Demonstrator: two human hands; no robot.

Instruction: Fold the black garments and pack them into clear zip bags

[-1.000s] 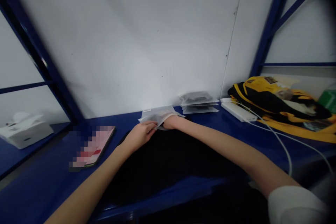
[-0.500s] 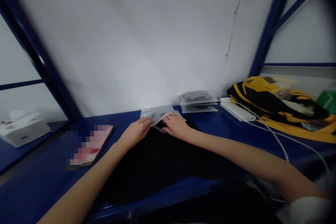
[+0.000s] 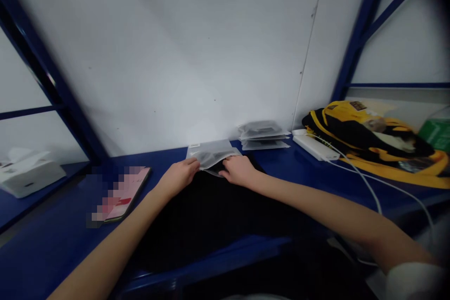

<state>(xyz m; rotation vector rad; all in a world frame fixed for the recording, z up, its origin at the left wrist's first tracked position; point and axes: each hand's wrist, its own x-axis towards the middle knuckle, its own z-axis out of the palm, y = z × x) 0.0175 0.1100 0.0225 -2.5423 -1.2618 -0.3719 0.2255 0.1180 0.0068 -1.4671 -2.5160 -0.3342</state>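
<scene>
A frosted plastic bag (image 3: 214, 151) lies at the back of the blue table, its mouth toward me and parted. My left hand (image 3: 183, 174) pinches the left corner of the mouth. At the right side of the opening, my right hand (image 3: 240, 171) is closed on the bag's edge, its fingertips partly hidden inside. Black cloth (image 3: 218, 215) spreads over the table below both hands and reaches up to the bag's mouth.
Several filled frosted bags (image 3: 263, 134) are stacked by the wall. To the right are a white power bank (image 3: 314, 146) with cables and a black-yellow backpack (image 3: 383, 143). At left lie a phone (image 3: 126, 194) and a tissue pack (image 3: 30, 173).
The right hand's fingers have curled more tightly at the bag's edge, and the mouth's upper edge sits slightly lower. The left hand keeps its pinch. The whole view has shifted slightly.
</scene>
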